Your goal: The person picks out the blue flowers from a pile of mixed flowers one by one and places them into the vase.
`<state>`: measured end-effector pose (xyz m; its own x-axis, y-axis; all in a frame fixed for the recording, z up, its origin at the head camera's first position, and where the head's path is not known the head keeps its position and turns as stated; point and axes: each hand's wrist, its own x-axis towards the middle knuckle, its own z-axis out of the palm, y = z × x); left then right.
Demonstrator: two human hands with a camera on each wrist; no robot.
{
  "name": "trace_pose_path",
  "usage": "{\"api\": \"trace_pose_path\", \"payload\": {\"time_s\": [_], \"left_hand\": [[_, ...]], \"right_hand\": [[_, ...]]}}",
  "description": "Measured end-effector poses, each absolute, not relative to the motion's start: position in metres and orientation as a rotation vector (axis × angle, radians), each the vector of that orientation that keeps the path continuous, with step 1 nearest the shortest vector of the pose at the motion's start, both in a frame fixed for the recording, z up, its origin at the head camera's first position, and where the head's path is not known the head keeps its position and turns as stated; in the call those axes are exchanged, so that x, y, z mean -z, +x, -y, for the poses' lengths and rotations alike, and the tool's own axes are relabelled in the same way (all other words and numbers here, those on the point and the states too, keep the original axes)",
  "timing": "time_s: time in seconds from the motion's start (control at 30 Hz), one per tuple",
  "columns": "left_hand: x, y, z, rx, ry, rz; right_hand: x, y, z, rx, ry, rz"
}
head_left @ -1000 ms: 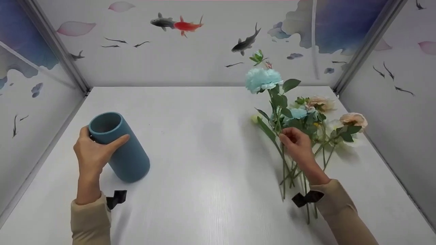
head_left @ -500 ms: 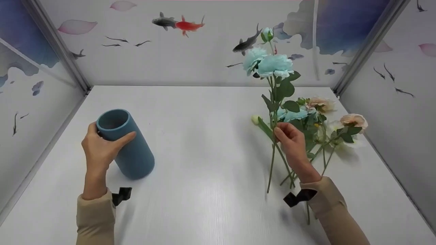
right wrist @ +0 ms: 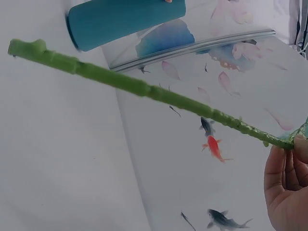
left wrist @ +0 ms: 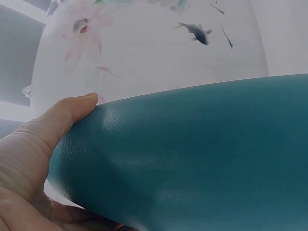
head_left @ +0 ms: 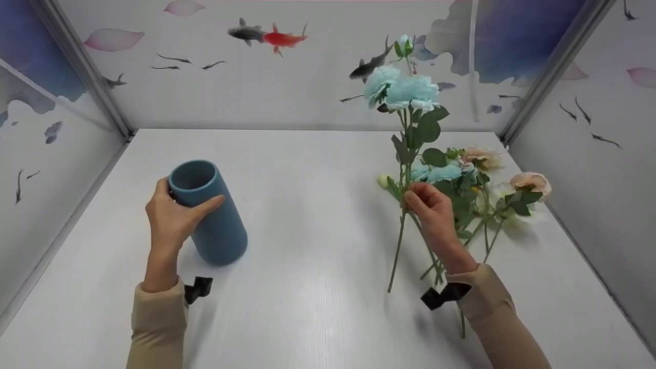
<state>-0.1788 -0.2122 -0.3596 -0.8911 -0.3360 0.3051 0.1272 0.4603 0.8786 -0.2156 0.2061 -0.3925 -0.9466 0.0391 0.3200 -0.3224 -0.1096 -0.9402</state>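
My left hand (head_left: 174,215) grips a blue vase (head_left: 220,225) near its mouth, the thumb across the front and the fingers around the far side. In the head view the vase leans, its opening toward the upper left. The left wrist view shows the thumb and fingers around the vase's smooth side (left wrist: 192,154). With thumb and fingertips, my right hand (head_left: 433,215) pinches the stem of a light-blue artificial flower (head_left: 410,92), held upright with blooms, a bud and dark leaves above the hand. Its bare green stem (right wrist: 144,89) runs out below the fingers in the right wrist view.
More artificial flowers lie on the white table (head_left: 307,307) at the right: a peach bloom (head_left: 532,184), light-blue ones (head_left: 446,171) and a pale bud (head_left: 382,180), their stems crossing. Printed walls with fish (head_left: 284,39) enclose the table at the back and sides.
My right hand has lifted the light-blue flower from the others and moved it left. The vase in my left hand has shifted right and slightly away from me.
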Motion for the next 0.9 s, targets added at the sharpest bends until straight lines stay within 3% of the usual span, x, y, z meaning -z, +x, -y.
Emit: {"api": "trace_pose_path", "payload": {"time_s": [0.9], "left_hand": [[0.365,-0.196,0.176,1.473,0.027,2.273]], "right_hand": [[0.397,-0.217,-0.19,-2.18,0.497,1.894]]}}
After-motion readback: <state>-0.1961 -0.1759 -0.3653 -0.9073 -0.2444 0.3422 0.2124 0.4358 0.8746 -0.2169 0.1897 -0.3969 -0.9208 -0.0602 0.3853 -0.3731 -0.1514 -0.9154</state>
